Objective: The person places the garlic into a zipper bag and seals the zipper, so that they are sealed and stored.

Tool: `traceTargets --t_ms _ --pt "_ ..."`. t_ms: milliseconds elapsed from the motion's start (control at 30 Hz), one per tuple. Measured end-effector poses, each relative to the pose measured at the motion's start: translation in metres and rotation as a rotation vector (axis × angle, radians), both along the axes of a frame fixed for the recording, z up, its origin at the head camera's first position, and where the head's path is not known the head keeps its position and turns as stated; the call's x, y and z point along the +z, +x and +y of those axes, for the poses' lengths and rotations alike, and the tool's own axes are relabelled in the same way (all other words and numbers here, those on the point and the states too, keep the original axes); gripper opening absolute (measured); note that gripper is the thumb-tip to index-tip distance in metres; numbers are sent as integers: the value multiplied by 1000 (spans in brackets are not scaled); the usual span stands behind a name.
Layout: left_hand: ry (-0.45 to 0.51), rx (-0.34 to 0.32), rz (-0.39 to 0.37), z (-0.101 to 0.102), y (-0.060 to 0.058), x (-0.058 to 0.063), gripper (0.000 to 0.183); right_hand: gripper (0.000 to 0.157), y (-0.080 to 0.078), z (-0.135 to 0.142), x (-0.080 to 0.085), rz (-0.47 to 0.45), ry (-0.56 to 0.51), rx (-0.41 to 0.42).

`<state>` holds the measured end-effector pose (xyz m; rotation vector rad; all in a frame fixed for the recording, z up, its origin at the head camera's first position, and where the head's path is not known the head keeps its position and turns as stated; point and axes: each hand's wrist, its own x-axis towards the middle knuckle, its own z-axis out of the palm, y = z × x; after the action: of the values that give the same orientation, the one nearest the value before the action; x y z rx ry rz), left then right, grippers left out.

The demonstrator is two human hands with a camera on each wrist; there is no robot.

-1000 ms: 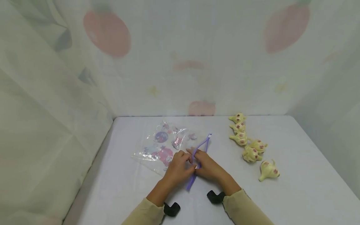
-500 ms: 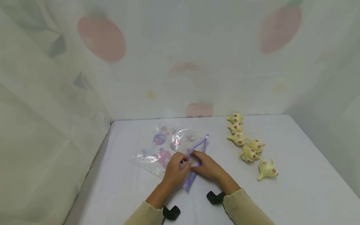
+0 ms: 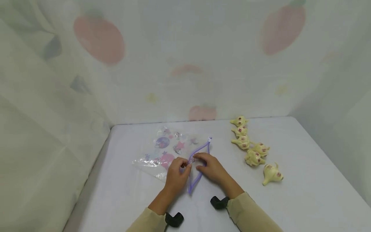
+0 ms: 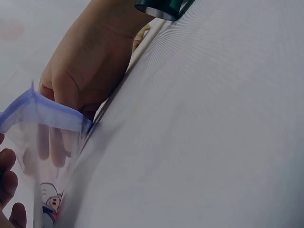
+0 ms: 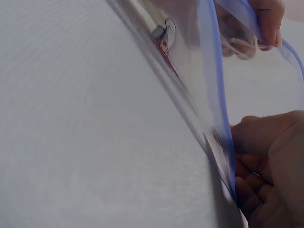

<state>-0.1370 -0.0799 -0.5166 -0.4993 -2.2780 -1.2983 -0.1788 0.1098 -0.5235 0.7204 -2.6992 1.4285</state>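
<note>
Pinching purple zip rim (image 3: 200, 149) of 1 clear bag (image 3: 166, 158), ctr of frame, w/ L hand (image 3: 176, 174); resting R hand (image 3: 213, 167) w/ fingers loosely apart inside. Counting 6 garlic bulbs (image 3: 253, 158), rt of frame. Seeing R fingers (image 4: 57, 148) thru plastic in L wrist view, partly hidden in head view.

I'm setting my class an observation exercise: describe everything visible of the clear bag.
The bag looks like glossy, see-through plastic, printed with pink and purple cartoon designs and stars. It lies spread on the table, mouth towards the right. Its purple zip strip gapes open, a small whitish piece at the far end. The left hand pinches one side of the mouth; the right hand reaches over the other, fingers seemingly inside.
</note>
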Motion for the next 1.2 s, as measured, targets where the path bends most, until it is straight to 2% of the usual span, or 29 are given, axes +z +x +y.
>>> traceTargets --t_ms 167,267,367,467,567,667,767,867,1033,1133,1200 --pt "55 29 -133 0 -2 0 6 35 -1 1 2 38 -11 -51" --pt "88 62 -159 1 -4 3 5 23 -3 3 8 85 -59 -123" --pt "109 79 -157 2 -6 6 5 13 -8 11 18 203 -166 -220" --pt "112 84 -155 4 -9 8 6 10 -18 30 26 388 -228 -340" --pt "114 80 -164 8 -11 9 6 10 -27 56 32 561 -200 -495" --pt "113 83 -171 11 -11 8 6 15 -32 82 37 633 -173 -639" --pt "109 91 -173 12 -9 6 6 24 -31 101 43 584 -134 -728" --pt "100 103 -175 11 -7 5 6 33 -28 115 48 432 -26 -768" --pt "117 98 -157 9 -6 4 5 51 -30 127 57 179 289 -696" --pt "139 81 -124 8 -7 3 5 55 -31 128 61 108 423 -640" --pt "145 68 -101 9 -7 2 5 53 -31 128 62 92 454 -626"
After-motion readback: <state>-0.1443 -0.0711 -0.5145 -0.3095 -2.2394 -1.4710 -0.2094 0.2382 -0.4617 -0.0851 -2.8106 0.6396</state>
